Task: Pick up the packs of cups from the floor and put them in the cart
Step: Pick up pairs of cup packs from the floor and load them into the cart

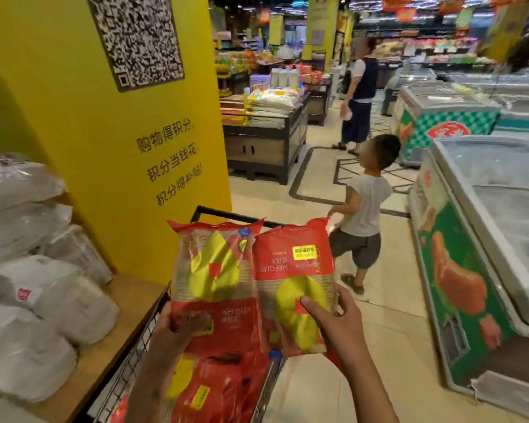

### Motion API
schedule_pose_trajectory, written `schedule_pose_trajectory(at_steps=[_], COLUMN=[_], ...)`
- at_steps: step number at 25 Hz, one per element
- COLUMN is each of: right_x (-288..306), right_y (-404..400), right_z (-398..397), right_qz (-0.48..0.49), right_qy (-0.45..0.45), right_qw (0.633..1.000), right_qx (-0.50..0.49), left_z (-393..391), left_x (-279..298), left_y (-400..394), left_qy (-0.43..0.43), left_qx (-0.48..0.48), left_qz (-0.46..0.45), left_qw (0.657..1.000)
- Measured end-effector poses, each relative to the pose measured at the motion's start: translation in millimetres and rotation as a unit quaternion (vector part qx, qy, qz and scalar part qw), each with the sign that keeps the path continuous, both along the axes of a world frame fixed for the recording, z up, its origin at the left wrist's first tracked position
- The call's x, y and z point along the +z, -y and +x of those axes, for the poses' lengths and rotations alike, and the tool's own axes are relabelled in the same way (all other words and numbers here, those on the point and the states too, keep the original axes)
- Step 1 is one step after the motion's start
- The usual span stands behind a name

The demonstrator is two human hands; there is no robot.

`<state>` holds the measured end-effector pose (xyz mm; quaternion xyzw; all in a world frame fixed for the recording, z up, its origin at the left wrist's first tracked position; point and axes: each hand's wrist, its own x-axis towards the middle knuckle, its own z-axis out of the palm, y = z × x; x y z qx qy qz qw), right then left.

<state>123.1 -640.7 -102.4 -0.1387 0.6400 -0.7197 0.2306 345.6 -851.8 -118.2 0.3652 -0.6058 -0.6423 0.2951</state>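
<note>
left hand point(177, 328) gripping one cup pack point(214, 270) | right hand point(336, 322) gripping another point(293, 285) | both above cart point(266, 389), lower centre | packs already inside | floor remainder possibly unseen

Two packs of cups are held side by side above the cart point(153, 340) — the left pack point(214, 279) in the left hand point(171, 334), the right pack point(293, 285) in the right hand point(333, 319). More packs point(214, 389) lie in the cart. A pillar point(129, 141) stands behind the cart — a shelf of bags point(28, 288) to its left, freezers point(483, 227) to the right.
</note>
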Motion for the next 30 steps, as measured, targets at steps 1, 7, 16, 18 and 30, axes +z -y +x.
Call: schedule_pose_trajectory(at_steps=[1, 7, 16, 18, 30], right_x=[0.9, 7.8, -23.3, -38.9, -98.5], right_y=[16.0, 110.6, 245.6, 278.1, 351.2], right_z=[-19.8, -108.9, -211.6, -227.9, -239.3], right_qz=[0.006, 0.061, 0.175, 0.225, 0.272], right_qy=[-0.005, -0.037, 0.005, -0.005, -0.098], right_qw=[1.000, 0.987, 0.929, 0.896, 0.791], right_qx=[0.021, 0.144, 0.326, 0.382, 0.539], left_z=[-10.5, -45.8, -11.5, -19.4, -66.6], left_x=[-1.0, 5.6, -53.9, -60.5, -51.3], left_y=[5.6, 27.6, -18.9, -38.8, -91.1], left_qy=[-0.007, -0.008, -0.030, -0.041, 0.138], left_qx=[0.031, 0.166, 0.430, 0.477, 0.513], left_qz=[0.011, 0.034, 0.214, 0.250, 0.297], left_qw=[0.999, 0.985, 0.877, 0.842, 0.793])
